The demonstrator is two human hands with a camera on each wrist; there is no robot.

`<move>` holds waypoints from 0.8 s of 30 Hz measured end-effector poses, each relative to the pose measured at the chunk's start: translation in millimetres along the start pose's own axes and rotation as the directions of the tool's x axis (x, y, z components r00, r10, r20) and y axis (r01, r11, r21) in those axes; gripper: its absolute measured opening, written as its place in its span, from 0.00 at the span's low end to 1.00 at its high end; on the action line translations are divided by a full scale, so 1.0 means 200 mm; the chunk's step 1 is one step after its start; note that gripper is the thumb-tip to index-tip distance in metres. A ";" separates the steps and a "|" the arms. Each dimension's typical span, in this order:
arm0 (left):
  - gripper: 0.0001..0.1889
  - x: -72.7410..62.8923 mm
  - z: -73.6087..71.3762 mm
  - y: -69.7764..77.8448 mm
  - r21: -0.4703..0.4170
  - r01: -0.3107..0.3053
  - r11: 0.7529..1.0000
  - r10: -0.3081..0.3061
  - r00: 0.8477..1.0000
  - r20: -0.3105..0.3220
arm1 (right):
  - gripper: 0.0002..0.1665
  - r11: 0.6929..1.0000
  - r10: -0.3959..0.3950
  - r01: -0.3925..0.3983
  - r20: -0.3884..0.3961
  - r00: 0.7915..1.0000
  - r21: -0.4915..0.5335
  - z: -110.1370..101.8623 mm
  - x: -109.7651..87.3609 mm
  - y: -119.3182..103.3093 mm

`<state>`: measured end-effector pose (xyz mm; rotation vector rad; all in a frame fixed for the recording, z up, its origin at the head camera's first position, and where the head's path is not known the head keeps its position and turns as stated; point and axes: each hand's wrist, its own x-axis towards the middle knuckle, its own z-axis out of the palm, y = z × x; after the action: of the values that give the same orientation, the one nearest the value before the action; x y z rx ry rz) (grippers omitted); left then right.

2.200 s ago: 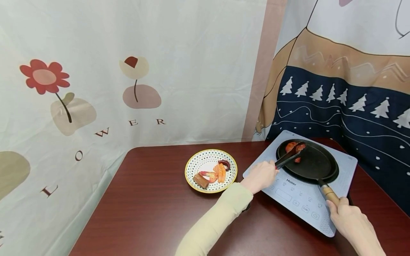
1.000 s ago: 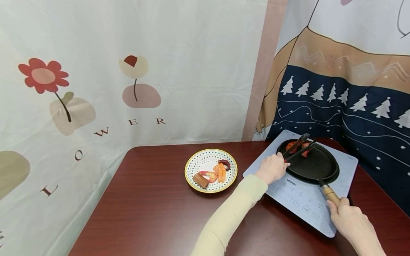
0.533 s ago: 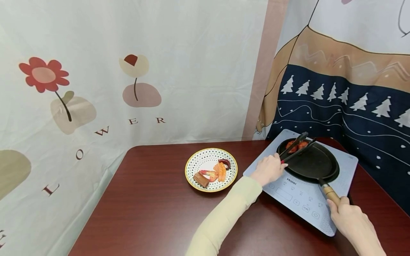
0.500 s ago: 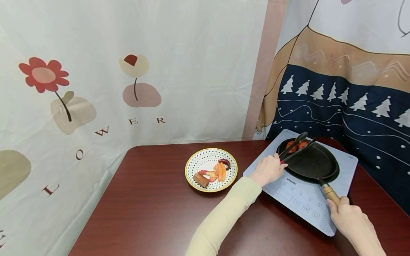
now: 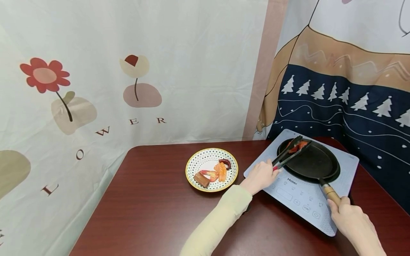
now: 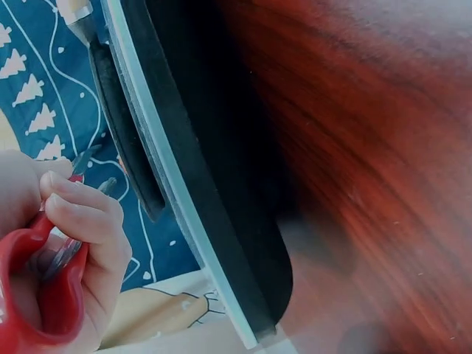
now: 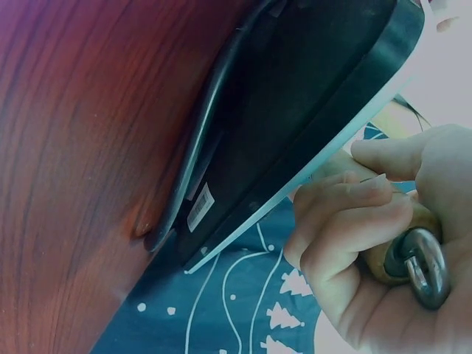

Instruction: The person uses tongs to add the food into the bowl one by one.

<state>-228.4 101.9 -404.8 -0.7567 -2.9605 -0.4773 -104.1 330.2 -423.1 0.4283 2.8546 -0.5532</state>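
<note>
My left hand (image 5: 261, 176) holds a pair of black tongs (image 5: 283, 153); in the left wrist view the fingers curl round their red handles (image 6: 68, 299). The tong arms reach over the far left of a black round frying pan (image 5: 317, 163), one on either side of reddish pieces of food (image 5: 298, 146) that they partly hide. My right hand (image 5: 352, 217) grips the pan's wooden handle (image 5: 331, 194). The right wrist view shows the fingers wrapped round it and a metal hanging ring (image 7: 434, 269) at its end.
The pan sits on a pale Haier induction cooktop (image 5: 285, 201), set at an angle on the dark red table (image 5: 150, 206). Left of it stands a dotted, yellow-rimmed plate (image 5: 202, 160) bearing a shrimp, an orange fish slice, a brown roll and a curled dark-red piece. A black cable (image 7: 193, 140) runs beside the cooktop.
The left hand and tongs moved right over the pan, then back toward the lower left. The tong arms straddle the red pieces, which shifted closer together. The right hand stayed on the handle.
</note>
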 end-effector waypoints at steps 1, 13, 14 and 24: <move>0.18 -0.01 0.00 -0.01 0.009 -0.002 1.000 0.002 1.000 -0.007 | 0.32 1.000 0.001 -0.001 0.001 1.000 0.001 0.00 0.00 0.00; 0.20 -0.11 0.01 -0.08 -0.001 0.044 0.999 -0.044 0.998 -0.042 | 0.32 1.000 -0.002 0.002 0.015 1.000 0.012 0.00 0.00 0.00; 0.20 -0.12 0.01 -0.09 0.007 0.040 0.999 -0.040 0.998 -0.052 | 0.33 1.000 -0.002 0.002 0.017 1.000 0.012 0.00 0.00 0.00; 0.18 -0.26 -0.01 -0.15 -0.003 0.026 1.000 -0.026 0.991 -0.128 | 0.34 1.000 0.000 0.000 0.019 1.000 0.022 0.00 0.00 0.00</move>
<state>-196.4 52.6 -418.0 -0.6614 -2.8550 -0.5087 -103.3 330.1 -422.2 0.4245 2.8324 -0.5858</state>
